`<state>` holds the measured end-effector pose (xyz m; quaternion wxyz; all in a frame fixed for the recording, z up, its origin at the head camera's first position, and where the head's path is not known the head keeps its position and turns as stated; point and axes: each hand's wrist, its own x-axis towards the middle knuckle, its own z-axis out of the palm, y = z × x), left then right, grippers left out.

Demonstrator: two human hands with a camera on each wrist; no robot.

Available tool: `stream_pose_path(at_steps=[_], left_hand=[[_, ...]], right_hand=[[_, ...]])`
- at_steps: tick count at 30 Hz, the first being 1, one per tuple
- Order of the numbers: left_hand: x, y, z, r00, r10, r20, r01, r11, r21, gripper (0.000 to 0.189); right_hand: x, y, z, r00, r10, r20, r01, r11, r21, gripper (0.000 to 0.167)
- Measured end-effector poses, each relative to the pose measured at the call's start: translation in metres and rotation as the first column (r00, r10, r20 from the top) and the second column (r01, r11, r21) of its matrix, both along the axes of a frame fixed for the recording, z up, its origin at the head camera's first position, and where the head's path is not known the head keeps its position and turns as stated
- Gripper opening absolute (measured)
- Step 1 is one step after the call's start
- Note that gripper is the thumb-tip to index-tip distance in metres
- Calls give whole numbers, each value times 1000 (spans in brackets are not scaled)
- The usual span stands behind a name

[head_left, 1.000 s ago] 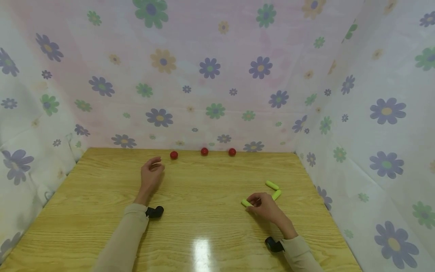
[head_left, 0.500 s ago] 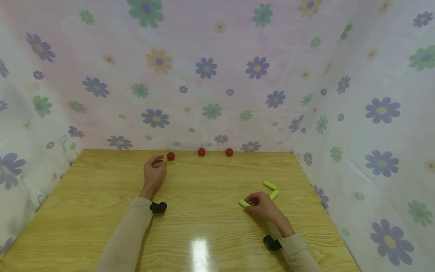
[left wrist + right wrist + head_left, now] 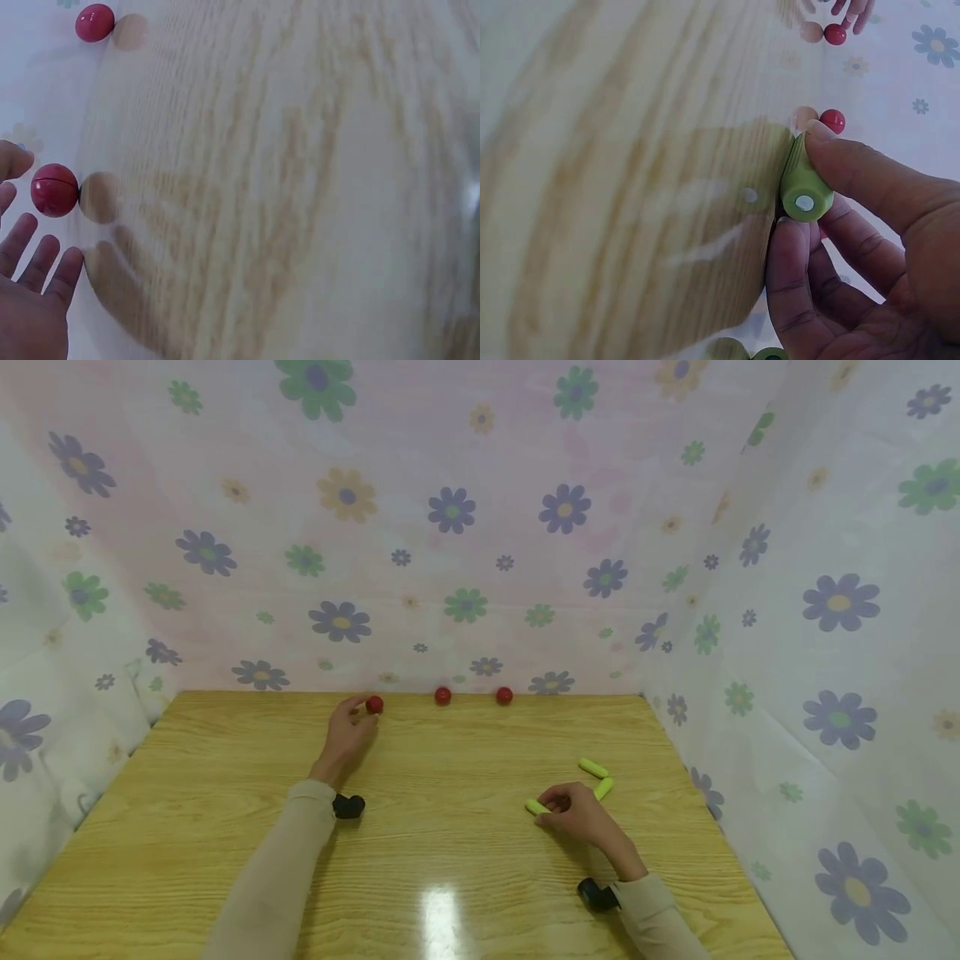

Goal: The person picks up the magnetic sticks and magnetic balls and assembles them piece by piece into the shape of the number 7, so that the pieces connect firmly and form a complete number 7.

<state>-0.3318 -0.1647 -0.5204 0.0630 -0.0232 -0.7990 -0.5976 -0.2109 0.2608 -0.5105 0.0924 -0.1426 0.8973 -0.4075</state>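
Note:
My left hand (image 3: 348, 735) is at the far left of the table, its thumb and fingers spread about the leftmost red ball (image 3: 375, 704). In the left wrist view gaps show between the fingers and this red ball (image 3: 55, 191), which has a seam round it. My right hand (image 3: 579, 817) pinches a short lime-green rod (image 3: 536, 807) lying on the table. Close up, the rod (image 3: 804, 184) shows a silvery disc in its end, with the thumb on its upper side. Two more green rods (image 3: 593, 767) (image 3: 603, 788) lie just beyond this hand, their ends meeting.
Two further red balls (image 3: 443, 696) (image 3: 504, 696) stand along the back edge of the wood-grain table (image 3: 420, 810). Flower-printed sheets (image 3: 420, 602) rise behind the table and at both sides. Each wrist carries a black camera mount (image 3: 349, 807).
My left hand has moved forward and right until its fingers surround the leftmost red ball. The right hand stays on its green rod. The head view has shifted slightly.

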Motion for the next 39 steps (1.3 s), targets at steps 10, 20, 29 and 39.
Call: stream_pose_path(at_steps=[10,20,29,39], left_hand=[[-22,-4,-1,939,-238,-250,113,896,-429,41],[-6,0,12,977,-159,-144,78,889,-452,31],[1,-2,11,993,-38,-116,-4,939,-344,31],[10,-9,4,999,11,-45,-21,974,-225,36]], right_hand=[[1,1,2,1000,2,11,-2,1000,4,23],[4,1,5,1000,5,18,-5,1000,9,25],[5,0,4,1000,-14,4,14,1000,28,27],[11,-10,4,998,-64,2,63,996,57,30]])
